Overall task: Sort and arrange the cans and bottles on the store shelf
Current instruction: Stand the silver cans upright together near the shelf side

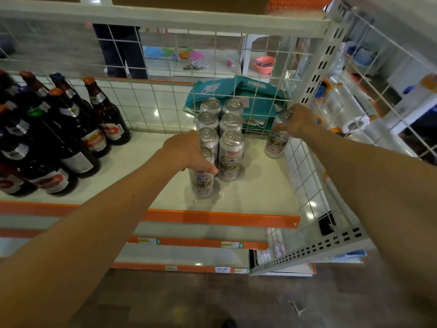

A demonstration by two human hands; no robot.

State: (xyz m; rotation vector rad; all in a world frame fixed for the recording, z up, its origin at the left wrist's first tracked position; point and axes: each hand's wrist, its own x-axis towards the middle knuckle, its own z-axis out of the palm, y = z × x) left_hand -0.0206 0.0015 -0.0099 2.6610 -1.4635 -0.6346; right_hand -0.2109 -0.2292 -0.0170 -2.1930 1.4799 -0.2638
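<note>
Several silver cans (230,125) stand in two rows in the middle of the white shelf (255,190). My left hand (189,151) grips the top of the front-left can (201,182), which stands on the shelf at the head of the left row. My right hand (299,120) grips the top of a lone can (276,143) standing by the right wire wall. Dark bottles (61,136) with red and white labels fill the shelf's left side.
A wire grid back wall (165,110) and a wire side wall (305,185) close in the shelf. An orange strip (212,216) runs along its front edge. Teal bags (238,91) lie behind the grid. Lower shelves sit below.
</note>
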